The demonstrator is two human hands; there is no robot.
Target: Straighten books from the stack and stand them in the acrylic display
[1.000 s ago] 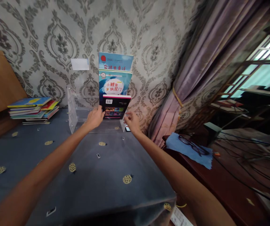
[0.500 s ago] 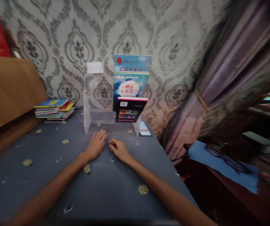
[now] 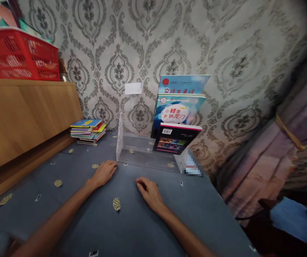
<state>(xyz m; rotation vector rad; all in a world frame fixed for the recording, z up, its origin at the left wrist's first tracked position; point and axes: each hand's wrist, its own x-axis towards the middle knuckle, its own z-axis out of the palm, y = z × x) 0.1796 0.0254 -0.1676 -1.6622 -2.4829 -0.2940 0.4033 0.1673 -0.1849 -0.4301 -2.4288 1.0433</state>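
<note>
A clear plastic book rack (image 3: 148, 159) stands on the table against the wall. Three books lean in its right half: a blue one (image 3: 182, 84) at the back, a teal one (image 3: 180, 111) with a white oval in the middle, and a black one (image 3: 177, 140) with a barcode in front. My left hand (image 3: 104, 174) lies on the cloth, fingers stretched out, its tips by the rack's front left corner. In front of the rack, my right hand (image 3: 150, 191) rests with loosely bent fingers. A gap shows between its thumb and forefinger. Neither hand holds anything.
A stack of books (image 3: 87, 131) sits at the back left beside a wooden cabinet (image 3: 33, 117), with a red basket (image 3: 35, 57) on top. A patterned grey cloth (image 3: 132, 228) covers the table. A tied curtain (image 3: 273, 160) hangs on the right, near a blue cloth (image 3: 295, 221).
The view has turned left, showing more of the red basket. My hands have drawn apart: the left has shifted to the rack's left corner, the right slightly back from the rack.
</note>
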